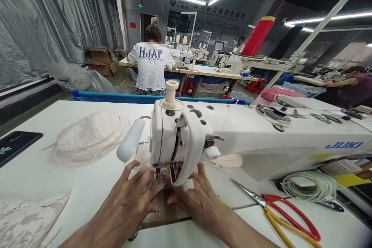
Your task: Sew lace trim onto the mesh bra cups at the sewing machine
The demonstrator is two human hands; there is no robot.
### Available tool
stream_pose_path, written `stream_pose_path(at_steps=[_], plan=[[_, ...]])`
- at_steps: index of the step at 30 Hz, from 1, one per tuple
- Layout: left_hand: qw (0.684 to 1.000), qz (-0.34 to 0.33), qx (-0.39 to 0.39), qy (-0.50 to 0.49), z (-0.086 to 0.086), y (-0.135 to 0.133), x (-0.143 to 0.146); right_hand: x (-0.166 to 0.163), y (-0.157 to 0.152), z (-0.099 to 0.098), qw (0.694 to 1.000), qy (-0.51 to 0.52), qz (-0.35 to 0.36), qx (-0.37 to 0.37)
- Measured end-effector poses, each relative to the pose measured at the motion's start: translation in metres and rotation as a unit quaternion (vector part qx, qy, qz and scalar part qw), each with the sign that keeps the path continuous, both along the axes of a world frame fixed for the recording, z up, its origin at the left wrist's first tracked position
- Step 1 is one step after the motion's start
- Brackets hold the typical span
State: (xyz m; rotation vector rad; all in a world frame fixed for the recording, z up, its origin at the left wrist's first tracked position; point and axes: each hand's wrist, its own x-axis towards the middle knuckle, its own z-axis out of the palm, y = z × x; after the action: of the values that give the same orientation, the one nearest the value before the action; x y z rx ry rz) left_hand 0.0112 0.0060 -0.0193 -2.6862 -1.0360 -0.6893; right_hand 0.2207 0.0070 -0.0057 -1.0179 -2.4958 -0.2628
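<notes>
A white sewing machine (186,135) stands in front of me, its presser foot and needle low between my hands. My left hand (130,193) is at the left of the presser foot, its bent fingers on a piece of pale lace fabric (143,154). From the right, my right hand (199,192) reaches in under the machine head, fingertips at the same lace near the needle. The machine's guard hides part of its fingers. A brown plate (165,209) lies beneath my hands. Red thread runs down inside the machine head.
Left on the table are a lace stack (90,135), more lace (29,221) and a black phone (19,145). Right lie red-and-yellow-handled scissors (270,201) and a coiled pale cord (309,186). A red thread cone (258,37) stands behind. A person in white (152,66) sits ahead.
</notes>
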Motion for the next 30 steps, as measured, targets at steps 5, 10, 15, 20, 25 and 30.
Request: stream_pose_path(at_steps=[5, 10, 15, 20, 25, 30], plan=[[0.999, -0.014, 0.023, -0.027, -0.001, 0.000, 0.000, 0.004, 0.000, -0.003, 1.000, 0.015, 0.026, -0.006], [0.999, -0.007, 0.029, -0.018, 0.003, -0.007, 0.003, 0.005, -0.003, 0.000, 0.994, 0.005, 0.090, -0.054], [0.999, 0.004, 0.040, 0.014, -0.001, -0.012, 0.006, 0.005, -0.004, 0.002, 0.994, 0.038, 0.089, -0.047], [0.998, 0.003, 0.062, 0.010, -0.005, -0.012, 0.006, 0.004, 0.000, -0.002, 0.994, 0.049, 0.099, -0.010], [0.997, 0.011, 0.070, 0.030, -0.008, -0.015, 0.003, 0.007, 0.000, 0.001, 0.997, 0.043, 0.070, 0.001], [0.994, 0.001, 0.106, 0.014, -0.015, -0.013, -0.002, 0.012, -0.002, 0.004, 0.998, 0.035, 0.061, 0.002]])
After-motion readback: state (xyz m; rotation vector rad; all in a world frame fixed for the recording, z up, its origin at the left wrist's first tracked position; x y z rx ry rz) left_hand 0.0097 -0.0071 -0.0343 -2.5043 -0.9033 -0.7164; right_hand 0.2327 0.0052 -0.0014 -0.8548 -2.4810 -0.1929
